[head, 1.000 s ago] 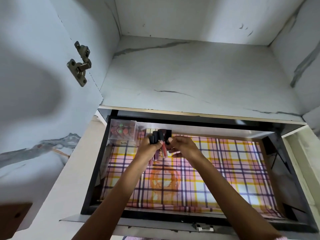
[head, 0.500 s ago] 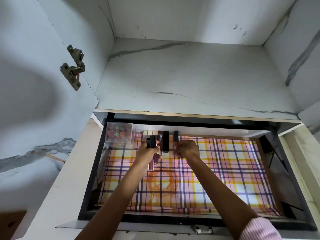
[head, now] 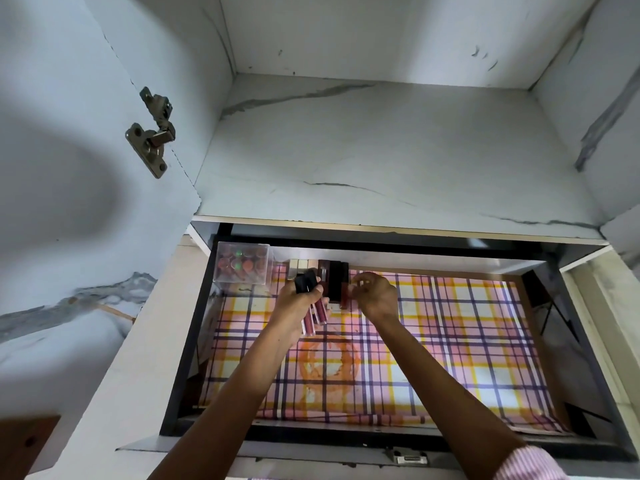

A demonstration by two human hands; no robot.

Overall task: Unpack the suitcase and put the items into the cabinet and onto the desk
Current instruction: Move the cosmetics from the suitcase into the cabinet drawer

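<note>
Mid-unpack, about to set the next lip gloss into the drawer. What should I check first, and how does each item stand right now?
1. Left hand grip on the spare gloss tubes: ok, fingers wrapped round the bunch.
2. Right hand free of the tube at the row's end: cannot tell, its fingers curl against it.
3. Room beside the row of tubes: ok, bare plaid liner to its right.
4. Clear box out of the path: ok, back left corner.
5. Drawer open: ok.

Soft dim light, broad shadow on the cabinet door [head: 76, 188], edges bowed outward.
</note>
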